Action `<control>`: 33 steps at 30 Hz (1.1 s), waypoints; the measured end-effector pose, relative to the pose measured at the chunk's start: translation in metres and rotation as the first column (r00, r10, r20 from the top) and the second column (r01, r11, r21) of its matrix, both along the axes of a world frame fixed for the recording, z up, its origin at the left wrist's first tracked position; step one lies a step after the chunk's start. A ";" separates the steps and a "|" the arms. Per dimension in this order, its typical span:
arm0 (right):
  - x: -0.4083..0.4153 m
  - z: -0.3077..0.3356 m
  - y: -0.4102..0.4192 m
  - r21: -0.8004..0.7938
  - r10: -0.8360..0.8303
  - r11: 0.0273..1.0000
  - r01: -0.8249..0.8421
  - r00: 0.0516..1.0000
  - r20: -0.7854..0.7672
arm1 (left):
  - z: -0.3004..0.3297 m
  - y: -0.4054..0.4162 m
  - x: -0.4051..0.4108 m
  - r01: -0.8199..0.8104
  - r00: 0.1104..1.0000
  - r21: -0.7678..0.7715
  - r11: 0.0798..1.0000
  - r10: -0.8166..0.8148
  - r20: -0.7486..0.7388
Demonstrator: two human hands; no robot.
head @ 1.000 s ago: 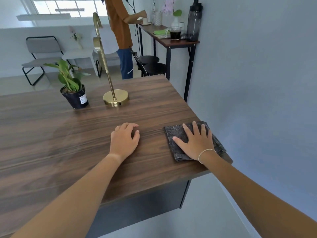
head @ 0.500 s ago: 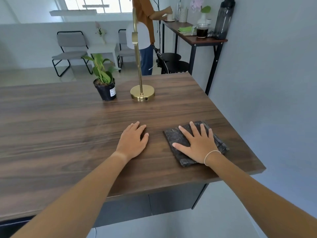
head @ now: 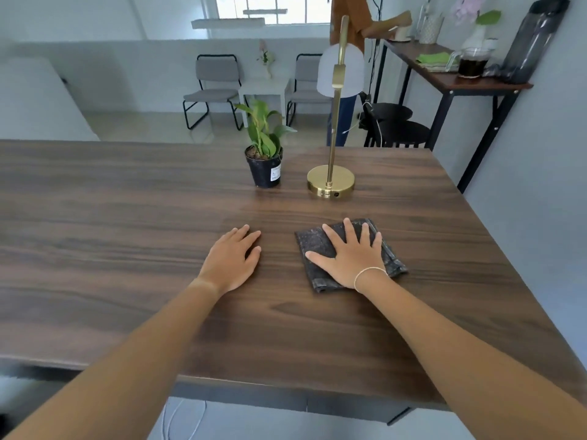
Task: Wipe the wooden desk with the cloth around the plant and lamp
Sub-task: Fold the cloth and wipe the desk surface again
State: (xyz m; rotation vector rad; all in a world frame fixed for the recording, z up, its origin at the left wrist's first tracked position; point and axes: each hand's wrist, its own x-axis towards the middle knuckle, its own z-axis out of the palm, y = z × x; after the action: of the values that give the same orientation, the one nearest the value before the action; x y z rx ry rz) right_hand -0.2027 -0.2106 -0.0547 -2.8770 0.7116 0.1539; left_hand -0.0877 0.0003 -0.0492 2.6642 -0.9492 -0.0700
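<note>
A folded dark grey cloth point(head: 314, 241) lies on the wooden desk point(head: 111, 223), right of centre. My right hand point(head: 351, 254) presses flat on the cloth with its fingers spread. Left of it, my left hand point(head: 233, 258) rests palm down on the bare wood. Farther back stand a small green plant in a black pot point(head: 264, 166) and, to its right, a brass lamp point(head: 331, 182) with a round base and a white shade. Both hands are well in front of the plant and the lamp.
The desk's right edge point(head: 495, 249) runs beside a grey wall. Behind the desk a person point(head: 349, 14) stands at a tall side table point(head: 451, 81) holding a dark bottle, a jug and a vase. Black stools point(head: 397, 128), two grey chairs and a small white table stand beyond.
The view has swung left and tilted, showing more of the desk. Both hands stay flat in about the same places, the right one still on the cloth.
</note>
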 end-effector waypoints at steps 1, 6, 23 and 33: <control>0.017 0.001 -0.003 -0.002 -0.017 1.000 0.017 1.000 -0.005 | 0.000 0.010 0.005 -0.022 1.000 0.006 1.000 0.022 0.003; 0.062 0.002 -0.004 0.002 -0.105 0.994 0.105 0.994 -0.019 | -0.003 0.047 0.023 -0.055 0.998 0.022 0.998 0.055 0.015; -0.029 0.000 0.153 -0.037 -0.172 0.984 0.172 0.985 0.009 | -0.006 0.057 0.093 0.244 0.966 0.071 0.967 -0.249 0.074; 0.130 0.001 0.102 -0.023 -0.267 0.964 0.266 0.964 -0.012 | -0.013 0.075 0.113 0.210 0.976 -0.013 0.978 -0.209 0.066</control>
State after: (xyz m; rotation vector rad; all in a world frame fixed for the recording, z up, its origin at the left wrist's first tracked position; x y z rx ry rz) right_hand -0.0731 -0.1086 -0.0534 -2.7661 1.0993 0.1322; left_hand 0.0257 0.0751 -0.0619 2.5527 -1.2425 -0.0208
